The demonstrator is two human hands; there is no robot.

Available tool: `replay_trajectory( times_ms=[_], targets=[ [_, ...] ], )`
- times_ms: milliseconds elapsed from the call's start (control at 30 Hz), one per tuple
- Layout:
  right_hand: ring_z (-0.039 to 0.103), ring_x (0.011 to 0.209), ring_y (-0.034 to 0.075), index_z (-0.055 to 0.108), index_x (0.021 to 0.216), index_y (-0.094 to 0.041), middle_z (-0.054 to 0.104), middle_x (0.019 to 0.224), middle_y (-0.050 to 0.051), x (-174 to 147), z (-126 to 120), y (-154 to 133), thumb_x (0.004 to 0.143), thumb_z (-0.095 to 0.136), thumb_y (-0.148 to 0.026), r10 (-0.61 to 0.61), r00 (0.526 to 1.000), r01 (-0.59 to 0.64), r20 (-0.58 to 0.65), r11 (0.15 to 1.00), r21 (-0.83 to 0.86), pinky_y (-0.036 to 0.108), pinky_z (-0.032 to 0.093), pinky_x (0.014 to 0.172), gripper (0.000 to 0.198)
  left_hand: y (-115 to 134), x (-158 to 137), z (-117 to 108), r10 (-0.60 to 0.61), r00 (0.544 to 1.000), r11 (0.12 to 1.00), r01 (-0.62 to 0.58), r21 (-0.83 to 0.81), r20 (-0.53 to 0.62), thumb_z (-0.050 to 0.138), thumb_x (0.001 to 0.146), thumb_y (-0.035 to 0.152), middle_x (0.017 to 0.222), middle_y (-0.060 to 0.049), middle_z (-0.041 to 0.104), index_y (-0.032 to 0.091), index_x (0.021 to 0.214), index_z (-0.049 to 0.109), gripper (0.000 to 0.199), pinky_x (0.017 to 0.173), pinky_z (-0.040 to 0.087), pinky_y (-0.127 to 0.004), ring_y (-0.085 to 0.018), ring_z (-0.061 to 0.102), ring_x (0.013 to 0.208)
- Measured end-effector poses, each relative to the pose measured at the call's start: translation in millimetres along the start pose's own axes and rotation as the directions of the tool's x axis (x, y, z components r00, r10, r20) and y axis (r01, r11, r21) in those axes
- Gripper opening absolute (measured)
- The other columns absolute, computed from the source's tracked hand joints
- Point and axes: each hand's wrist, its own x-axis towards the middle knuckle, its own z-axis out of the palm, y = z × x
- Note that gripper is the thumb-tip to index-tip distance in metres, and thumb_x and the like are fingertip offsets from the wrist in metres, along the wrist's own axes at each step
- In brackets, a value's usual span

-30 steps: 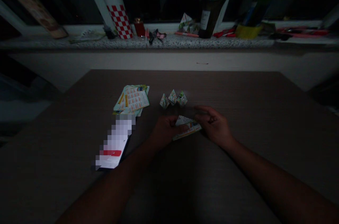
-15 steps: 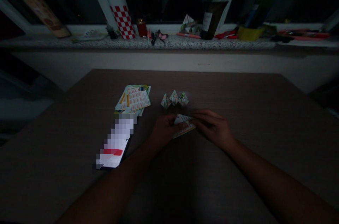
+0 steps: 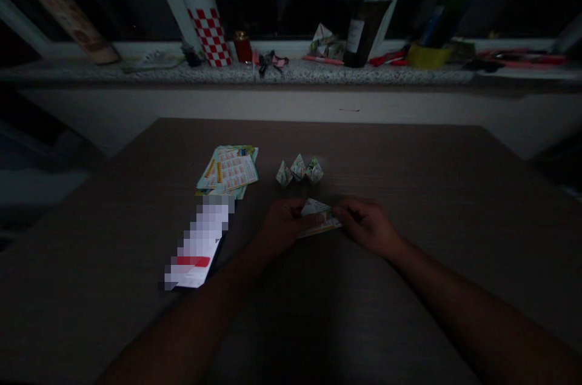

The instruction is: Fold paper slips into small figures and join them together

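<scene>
seemingly pinched between left hand (image 3: pixel 284 226) and right hand (image 3: pixel 367 225): folded paper (image 3: pixel 319 217)

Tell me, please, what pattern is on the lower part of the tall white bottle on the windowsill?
A red and white check, on the white bottle, clearest in the head view.

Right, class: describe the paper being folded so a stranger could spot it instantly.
On the brown table, just nearer than three small folded paper pyramids, lies a printed paper. Unlike the flat stack of leaflets, it sits pinched between the left hand and right hand.
</scene>
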Motion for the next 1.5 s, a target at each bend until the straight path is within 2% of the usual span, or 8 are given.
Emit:
replay_trajectory(
  times_ms=[167,433,567,767,967,1100,1300,1500],
  targets=[
    [0.04,0.046,0.009,0.044,0.057,-0.019,0.04,0.051,-0.004,-1.0,0.1,-3.6,0.091,0.043,-0.034,-0.004,1.0,0.005,0.027,0.999,-0.035,0.022,0.03,0.045,0.037,1.3,0.0,-0.9,-0.012,0.999,0.998,0.015,-0.068,0.04,0.078,0.063,0.028,0.08,-0.003,0.071,0.012,0.084,0.07,0.027,0.064,0.047,-0.024,-0.014,0.063,0.069],
    [0.042,0.041,0.01,0.048,0.047,-0.018,0.045,0.044,-0.001,-2.8,-0.5,9.3,0.095,0.031,-0.048,0.106,0.994,-0.107,0.015,0.968,0.227,0.023,0.034,0.044,0.059,3.5,0.0,-1.4,-0.038,0.999,0.997,0.038,-0.062,-0.003,0.078,0.061,0.028,0.076,-0.002,0.071,0.014,0.082,0.07,0.026,0.06,0.046,-0.023,-0.013,0.062,0.063],
    [0.048,0.053,0.013,0.056,0.062,-0.018,0.051,0.056,0.0,-1.3,-3.7,14.2,0.092,0.038,-0.048,0.098,0.993,-0.084,-0.064,0.976,0.199,0.025,0.039,0.051,0.047,-0.2,1.1,-2.3,-0.026,0.999,1.0,0.026,-0.014,0.024,0.077,0.063,0.03,0.078,-0.003,0.071,0.014,0.083,0.07,0.026,0.06,0.046,-0.024,-0.013,0.062,0.064],
    [0.057,0.061,0.014,0.064,0.073,-0.018,0.063,0.067,0.002,1.6,0.3,1.7,0.081,0.061,-0.037,0.043,0.998,-0.049,0.034,0.979,0.197,0.024,0.045,0.058,0.021,2.3,-1.9,1.1,0.046,0.997,0.98,-0.058,0.191,0.07,0.073,0.067,0.032,0.076,-0.002,0.069,0.013,0.081,0.07,0.024,0.061,0.043,-0.023,-0.015,0.061,0.068],
    [0.055,0.054,0.013,0.064,0.069,-0.017,0.063,0.06,0.002,1.2,0.0,5.1,0.078,0.063,-0.038,0.226,0.965,-0.178,-0.133,0.936,0.302,0.024,0.044,0.05,0.023,3.8,-2.1,1.2,0.11,0.992,0.935,-0.084,0.343,-0.056,0.066,0.072,0.043,0.068,0.0,0.066,0.014,0.08,0.07,0.031,0.054,0.038,-0.022,-0.013,0.055,0.06],
    [0.057,0.054,0.013,0.067,0.075,-0.016,0.066,0.063,0.003,0.3,-0.9,11.5,0.076,0.066,-0.04,0.271,0.956,-0.218,-0.113,0.913,0.346,0.024,0.045,0.05,0.024,-0.1,-0.2,-2.3,0.102,0.992,0.937,-0.07,0.342,-0.076,0.065,0.072,0.048,0.057,0.002,0.057,0.013,0.069,0.067,0.035,0.049,0.031,-0.021,-0.01,0.047,0.052],
    [0.062,0.063,0.017,0.07,0.081,-0.017,0.07,0.073,0.003,0.0,1.4,6.1,0.075,0.067,-0.036,0.205,0.978,-0.207,0.044,0.914,0.348,0.026,0.05,0.058,0.021,0.1,-1.4,-2.1,0.038,0.999,0.958,-0.036,0.286,-0.002,0.065,0.072,0.046,0.054,0.004,0.053,0.014,0.07,0.069,0.032,0.048,0.027,-0.021,-0.008,0.041,0.05],
    [0.062,0.062,0.016,0.071,0.081,-0.017,0.069,0.071,0.001,-0.5,-0.9,6.4,0.076,0.066,-0.037,0.227,0.971,-0.239,0.076,0.905,0.351,0.026,0.049,0.058,0.021,0.5,-2.1,-0.8,0.002,1.0,0.982,-0.006,0.19,0.018,0.067,0.072,0.042,0.055,0.003,0.054,0.014,0.073,0.071,0.029,0.049,0.028,-0.02,-0.008,0.042,0.051]
  ],
)
